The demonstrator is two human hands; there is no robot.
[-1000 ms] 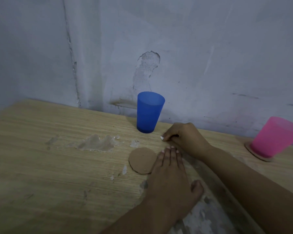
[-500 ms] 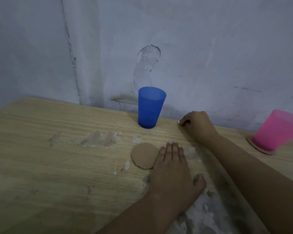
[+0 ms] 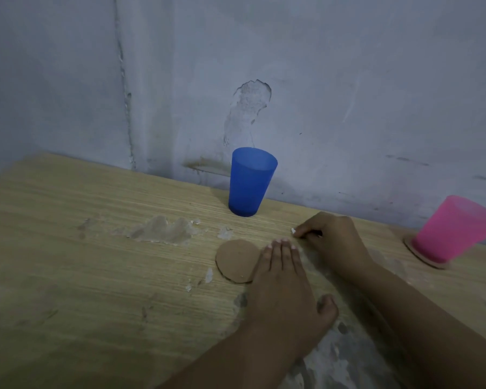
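Returning from a position near the wall (image 3: 348,80), the right hand (image 3: 334,240) now lies just beside the left fingertips, where half a second ago it was level with the base of the blue cup (image 3: 250,183). The table (image 3: 68,262) carries everything in view, and its worn patch (image 3: 160,233) is unchanged. The left hand (image 3: 284,290) stays flat on the table, fingers straight and close together and thumb spread; its fingertips touch the right edge of the cardboard disc (image 3: 236,259). The right hand's fingers are curled under, with the tips against the table. A small pale spot shows at the fingertips; it may be a scrap pinched there or only a fingernail, and the view does not settle this. The blue cup stands upright near the wall, behind the cardboard disc and apart from it. The pink cup (image 3: 455,228) stands well apart to the right on a second disc (image 3: 421,255). The cardboard disc lies flat and uncovered, in the same place relative to the blue cup as before. Judgement: the disc is being steadied or positioned, no cup is seated on it yet, and the right hand's return has brought both hands together beside it.
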